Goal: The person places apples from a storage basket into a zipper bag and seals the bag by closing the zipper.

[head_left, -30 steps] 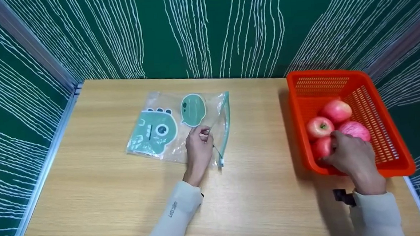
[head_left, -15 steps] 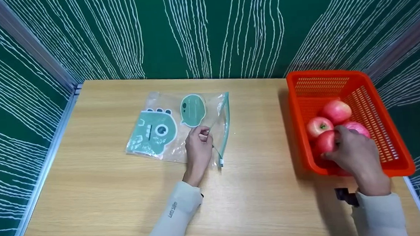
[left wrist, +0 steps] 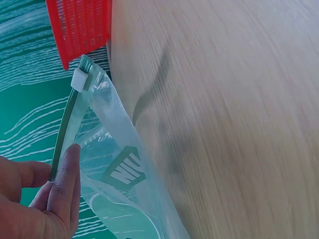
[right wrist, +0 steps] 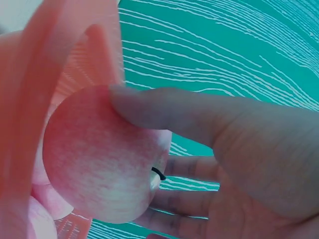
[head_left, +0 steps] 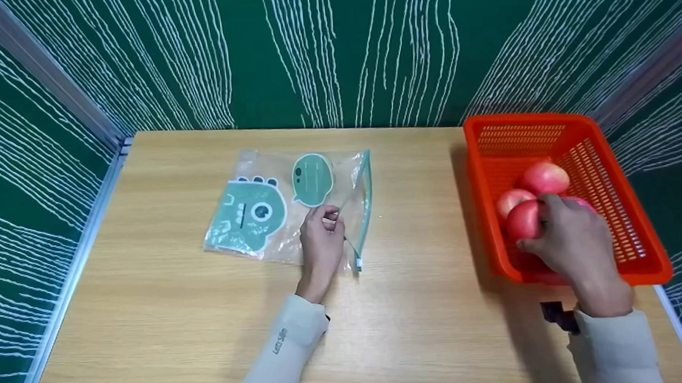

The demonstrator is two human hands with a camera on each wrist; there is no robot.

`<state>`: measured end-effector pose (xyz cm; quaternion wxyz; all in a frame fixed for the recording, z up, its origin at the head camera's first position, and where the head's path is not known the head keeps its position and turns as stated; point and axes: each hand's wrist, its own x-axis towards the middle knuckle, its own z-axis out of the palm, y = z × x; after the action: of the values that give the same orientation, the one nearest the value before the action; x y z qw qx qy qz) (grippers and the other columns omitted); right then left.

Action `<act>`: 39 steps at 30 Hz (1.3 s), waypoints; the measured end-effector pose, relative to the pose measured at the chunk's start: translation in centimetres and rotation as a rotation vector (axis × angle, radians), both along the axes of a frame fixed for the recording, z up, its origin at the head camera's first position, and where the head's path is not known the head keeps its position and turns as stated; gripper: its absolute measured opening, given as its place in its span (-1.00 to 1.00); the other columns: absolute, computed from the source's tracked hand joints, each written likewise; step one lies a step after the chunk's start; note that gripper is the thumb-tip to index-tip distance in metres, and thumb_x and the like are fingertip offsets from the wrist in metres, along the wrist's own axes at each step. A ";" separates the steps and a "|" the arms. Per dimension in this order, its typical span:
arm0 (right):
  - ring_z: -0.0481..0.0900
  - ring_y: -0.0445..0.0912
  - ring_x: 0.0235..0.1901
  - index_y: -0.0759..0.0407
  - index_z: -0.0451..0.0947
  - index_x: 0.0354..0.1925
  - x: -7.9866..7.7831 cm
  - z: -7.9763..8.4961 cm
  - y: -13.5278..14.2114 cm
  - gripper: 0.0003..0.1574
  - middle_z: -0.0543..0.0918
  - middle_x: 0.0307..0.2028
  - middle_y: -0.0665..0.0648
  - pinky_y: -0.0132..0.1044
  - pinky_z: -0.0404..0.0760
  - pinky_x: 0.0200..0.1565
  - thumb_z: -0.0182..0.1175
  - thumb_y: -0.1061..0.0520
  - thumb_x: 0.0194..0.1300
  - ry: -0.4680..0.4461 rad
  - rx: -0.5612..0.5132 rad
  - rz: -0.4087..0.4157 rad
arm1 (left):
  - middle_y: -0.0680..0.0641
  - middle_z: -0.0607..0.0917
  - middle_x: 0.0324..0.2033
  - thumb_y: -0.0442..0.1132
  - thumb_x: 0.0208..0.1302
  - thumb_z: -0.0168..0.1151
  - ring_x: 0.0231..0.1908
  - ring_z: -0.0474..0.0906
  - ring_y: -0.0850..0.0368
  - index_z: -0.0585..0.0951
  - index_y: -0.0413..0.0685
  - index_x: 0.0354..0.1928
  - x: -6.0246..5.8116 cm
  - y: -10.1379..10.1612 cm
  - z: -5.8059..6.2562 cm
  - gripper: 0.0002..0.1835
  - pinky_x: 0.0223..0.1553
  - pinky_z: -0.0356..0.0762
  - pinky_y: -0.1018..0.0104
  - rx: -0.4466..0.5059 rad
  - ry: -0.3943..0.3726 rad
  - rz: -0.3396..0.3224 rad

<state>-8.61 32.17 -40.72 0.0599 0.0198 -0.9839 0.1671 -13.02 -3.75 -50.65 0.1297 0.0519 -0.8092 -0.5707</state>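
With thumb and fingers, my left hand (head_left: 322,240) pinches the green edge of a clear zip bag (head_left: 279,242) printed with green cartoon shapes. The left wrist view shows that edge between thumb and fingers, the bag's mouth held apart and a white slider (left wrist: 79,80) at its far end. My right hand (head_left: 578,242) grips a red apple (head_left: 523,220) over the orange basket (head_left: 648,276). Seen from the right wrist, the thumb lies on top of the apple (right wrist: 99,154) and the fingers curl behind it, near its dark stem.
More apples lie in the basket, among them one at the back (head_left: 545,178) and one partly covered by the held apple (head_left: 512,200). The wooden table (head_left: 147,322) ends at green walls (head_left: 344,49) with white lines.
My right hand has taken hold of the red apple at the front of the basket and raised it, so it now overlaps the apple behind. My left hand and the bag stay put.
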 end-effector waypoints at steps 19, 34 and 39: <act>0.47 0.43 0.00 0.38 0.39 0.36 -0.6 1.6 -3.1 0.17 0.60 0.10 0.50 0.50 0.47 0.15 0.73 0.31 -0.22 0.084 0.014 0.046 | -0.17 0.69 -0.26 -0.54 0.33 0.29 -0.36 0.73 0.02 0.69 -0.36 -0.10 -0.2 -0.1 0.0 -0.86 -0.37 0.75 0.30 -0.005 -0.009 -0.009; 0.49 0.41 0.08 0.37 0.46 0.31 -1.5 1.6 -6.1 0.14 0.59 0.14 0.49 0.48 0.49 0.19 0.77 0.25 -0.25 0.124 0.064 0.148 | -0.14 0.69 -0.27 -0.53 0.33 0.28 -0.38 0.70 0.08 0.70 -0.35 -0.13 -0.2 -0.1 -0.2 -0.87 -0.35 0.69 0.35 0.003 -0.008 -0.012; 0.54 0.39 0.01 0.36 0.50 0.23 -1.8 1.1 -7.2 0.05 0.62 0.07 0.46 0.42 0.54 0.16 0.75 0.26 -0.25 0.180 0.078 0.198 | -0.14 0.68 -0.26 -0.52 0.33 0.28 -0.38 0.67 0.11 0.70 -0.36 -0.11 -0.2 -0.1 -0.3 -0.87 -0.35 0.66 0.36 0.005 -0.019 -0.010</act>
<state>-10.40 24.99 -39.61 0.1302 0.1337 -0.9736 0.1316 -13.20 -3.87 -50.92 0.1189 0.0536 -0.8092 -0.5729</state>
